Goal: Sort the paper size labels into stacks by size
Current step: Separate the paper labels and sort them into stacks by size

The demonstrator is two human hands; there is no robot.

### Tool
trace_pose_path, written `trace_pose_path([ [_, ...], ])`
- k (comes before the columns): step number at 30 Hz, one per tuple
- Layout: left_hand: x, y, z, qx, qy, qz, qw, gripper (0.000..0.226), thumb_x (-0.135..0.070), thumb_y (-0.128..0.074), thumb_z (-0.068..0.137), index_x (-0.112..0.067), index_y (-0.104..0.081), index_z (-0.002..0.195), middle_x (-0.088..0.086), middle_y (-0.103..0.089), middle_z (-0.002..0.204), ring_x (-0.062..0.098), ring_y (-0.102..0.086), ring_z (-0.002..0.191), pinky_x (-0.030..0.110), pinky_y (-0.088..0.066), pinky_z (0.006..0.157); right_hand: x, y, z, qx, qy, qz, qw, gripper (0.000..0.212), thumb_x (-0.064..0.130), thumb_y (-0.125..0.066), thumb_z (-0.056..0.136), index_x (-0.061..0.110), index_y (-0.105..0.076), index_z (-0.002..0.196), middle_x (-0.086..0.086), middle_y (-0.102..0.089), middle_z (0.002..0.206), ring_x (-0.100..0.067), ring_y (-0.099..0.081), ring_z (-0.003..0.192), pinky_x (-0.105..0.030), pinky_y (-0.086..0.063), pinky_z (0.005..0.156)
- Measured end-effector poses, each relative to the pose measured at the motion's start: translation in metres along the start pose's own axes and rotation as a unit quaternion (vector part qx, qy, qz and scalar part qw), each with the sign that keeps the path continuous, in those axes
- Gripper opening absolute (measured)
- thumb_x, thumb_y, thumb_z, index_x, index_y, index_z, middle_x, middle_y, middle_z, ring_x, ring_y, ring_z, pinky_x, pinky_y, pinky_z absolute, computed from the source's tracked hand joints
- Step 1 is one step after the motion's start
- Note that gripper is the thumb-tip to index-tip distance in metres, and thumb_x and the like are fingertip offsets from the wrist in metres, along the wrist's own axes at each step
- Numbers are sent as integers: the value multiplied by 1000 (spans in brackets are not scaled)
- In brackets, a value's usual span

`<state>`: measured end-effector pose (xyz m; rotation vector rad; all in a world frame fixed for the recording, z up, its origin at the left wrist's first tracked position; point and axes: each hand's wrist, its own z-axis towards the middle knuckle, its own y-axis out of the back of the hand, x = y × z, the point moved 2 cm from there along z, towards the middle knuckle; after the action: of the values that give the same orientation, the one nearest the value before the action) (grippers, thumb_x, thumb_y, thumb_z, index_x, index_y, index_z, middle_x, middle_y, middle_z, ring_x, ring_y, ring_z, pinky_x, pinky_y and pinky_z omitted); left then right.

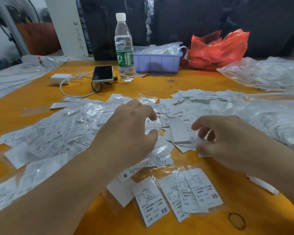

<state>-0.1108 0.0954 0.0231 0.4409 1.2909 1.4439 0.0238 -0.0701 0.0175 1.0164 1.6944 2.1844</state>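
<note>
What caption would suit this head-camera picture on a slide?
Two hands, left and right, reach into loose size labels on an orange table; XS labels lie nearest.

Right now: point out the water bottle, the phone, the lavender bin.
water bottle [124, 55], head view, green label.
phone [103, 73], head view, dark screen.
lavender bin [157, 62], head view, front wall.
</note>
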Motion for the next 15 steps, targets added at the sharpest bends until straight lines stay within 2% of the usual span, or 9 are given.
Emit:
trace_pose_path([
  [2,-3,-3,-2,13,-15,-15,1000,22,-40,-61,88,-38,-57,110,-18,-50,111,7,-45,108,26,-40,82,1,-1,0,-28,19,0,999,32,24,-70,83,41,-59,108,22,-57,87,0,-55,78,-22,-48,66],
  [4,-4,-4,-2,18,-27,-35,999,20,-39,-62,88,-38,-58,107,-20,-51,108,4,-46,104,19,-36,76,2,-2,0,-45,31,2,999,33,16,-68,85,40,-61,107,22,-58,84,-1,-56,74,-22,-49,60],
  [7,-5,-4,-4,29,-34,-81,996,17,-39,-62,87,-40,-59,103,-22,-55,105,-3,-49,98,9,-34,73,6,2,-1,-74,45,38,996,40,4,-67,84,40,-63,101,20,-61,80,-6,-61,70,-26,-55,58],
  [9,-7,-5,-5,48,-32,-122,991,16,-41,-61,86,-42,-60,102,-23,-57,101,-7,-51,96,9,-38,71,10,6,-3,-107,71,79,989,43,-1,-70,82,38,-64,99,18,-62,77,-2,-61,73,-20,-53,54],
  [11,-10,-6,-6,65,-29,-151,986,16,-44,-61,84,-42,-61,100,-25,-58,97,-11,-50,96,7,-41,67,13,8,-5,-132,92,125,979,45,-2,-73,80,38,-64,99,16,-63,75,-1,-62,73,-17,-53,59],
  [13,-12,-7,-7,71,-29,-164,983,17,-45,-62,83,-41,-62,100,-25,-59,96,-12,-50,95,6,-43,68,14,8,-4,-139,94,182,969,46,0,-74,79,40,-62,98,16,-63,80,-6,-63,70,-25,-55,59],
  [15,-12,-8,-7,71,-29,-168,983,17,-44,-63,84,-41,-62,100,-24,-59,96,-11,-51,95,4,-43,70,13,8,-3,-132,82,240,958,46,1,-74,80,41,-60,99,18,-62,89,-10,-65,69,-37,-59,59],
])
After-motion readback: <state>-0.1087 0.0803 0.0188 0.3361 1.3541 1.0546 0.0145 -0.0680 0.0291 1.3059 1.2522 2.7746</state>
